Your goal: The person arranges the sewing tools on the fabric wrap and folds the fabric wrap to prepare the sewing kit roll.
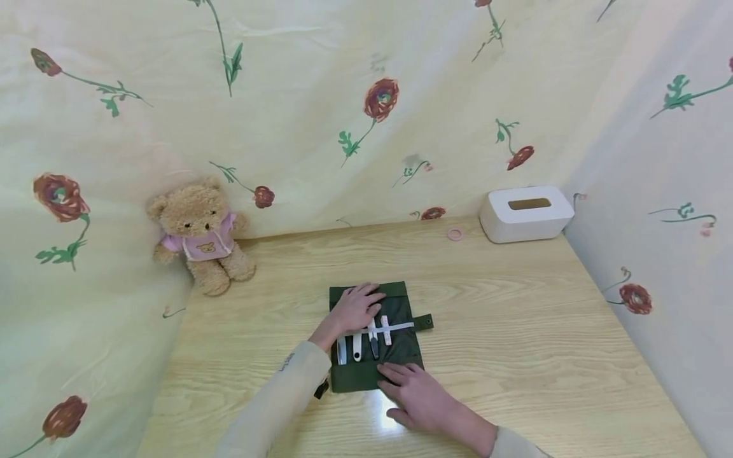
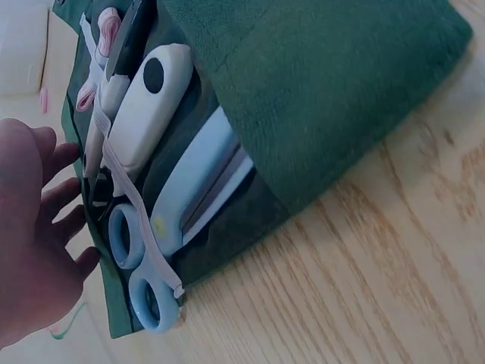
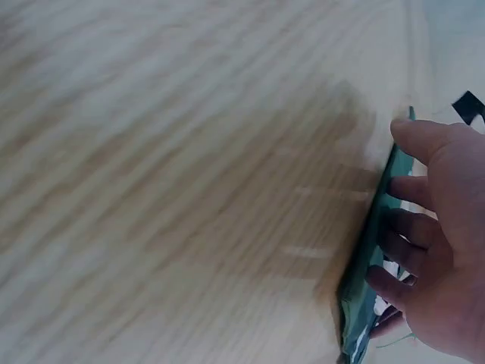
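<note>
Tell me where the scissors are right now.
In the left wrist view, the scissors lie left of centre on the green pouch, under the elastic band, beside the white tool.

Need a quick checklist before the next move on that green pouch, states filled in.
1. Pouch laid open on the table: ok.
2. Scissors under the elastic strap: ok, strap crosses near the handles.
3. Scissor tips seated: cannot tell, the lower flap hides them.
4. Left grip clear of the pouch: not ok, it is over the upper part.
5. Right grip at the lower flap: ok, fingers reach its right end.
6. Side tab fastened: not ok, sticks out loose.
</note>
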`<state>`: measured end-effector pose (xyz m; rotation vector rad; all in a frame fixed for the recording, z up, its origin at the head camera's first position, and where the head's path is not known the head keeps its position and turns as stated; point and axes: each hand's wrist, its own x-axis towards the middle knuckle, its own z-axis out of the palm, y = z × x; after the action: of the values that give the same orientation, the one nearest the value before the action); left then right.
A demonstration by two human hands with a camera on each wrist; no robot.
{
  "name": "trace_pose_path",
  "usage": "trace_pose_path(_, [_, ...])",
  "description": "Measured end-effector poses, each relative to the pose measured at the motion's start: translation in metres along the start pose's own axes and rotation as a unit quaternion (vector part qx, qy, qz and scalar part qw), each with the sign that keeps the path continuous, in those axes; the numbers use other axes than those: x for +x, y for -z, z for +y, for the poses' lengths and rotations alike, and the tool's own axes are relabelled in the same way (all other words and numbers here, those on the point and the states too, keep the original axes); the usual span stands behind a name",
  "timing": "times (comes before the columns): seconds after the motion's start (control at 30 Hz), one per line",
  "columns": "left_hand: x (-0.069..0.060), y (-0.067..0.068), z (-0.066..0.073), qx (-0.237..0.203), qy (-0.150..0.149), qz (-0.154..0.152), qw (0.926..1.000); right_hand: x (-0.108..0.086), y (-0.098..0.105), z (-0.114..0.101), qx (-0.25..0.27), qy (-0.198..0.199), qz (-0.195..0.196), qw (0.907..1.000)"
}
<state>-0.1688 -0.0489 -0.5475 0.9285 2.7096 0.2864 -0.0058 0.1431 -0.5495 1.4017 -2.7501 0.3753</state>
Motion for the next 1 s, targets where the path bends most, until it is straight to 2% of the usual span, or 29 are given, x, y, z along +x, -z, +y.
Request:
trace_pose_path(0.1, [-0.002,-0.001,-0.004,-0.007,0.009,-0.003,0.9999,-0.005,0.000,0.000,-0.020,-0.015,-0.010,0.9996])
trace_pose_path(0.27, [-0.012,-0.003,-0.013,-0.014,0.042,0.004,0.9990,-0.015,0.005,0.009,0.001,-0.083,-0.018,0.9964])
trace_pose_path(0.43, [-0.030,-0.006,-0.022,-0.027,0.072,0.031,0.9965,-0.022,0.010,0.025,0.009,-0.156,-0.010,0.9877])
trace_pose_path(0.6, [-0.050,-0.011,-0.024,-0.019,0.073,0.063,0.9951,-0.023,0.014,0.044,-0.004,-0.212,-0.009,0.9773])
trace_pose_path(0.8, [-0.068,-0.015,-0.025,-0.015,0.064,0.066,0.9957,-0.021,0.020,0.065,-0.040,-0.229,-0.035,0.9721])
trace_pose_path(1.0, [-0.088,-0.026,-0.030,-0.015,0.049,0.061,0.9968,-0.019,0.030,0.087,-0.029,-0.217,-0.058,0.9739])
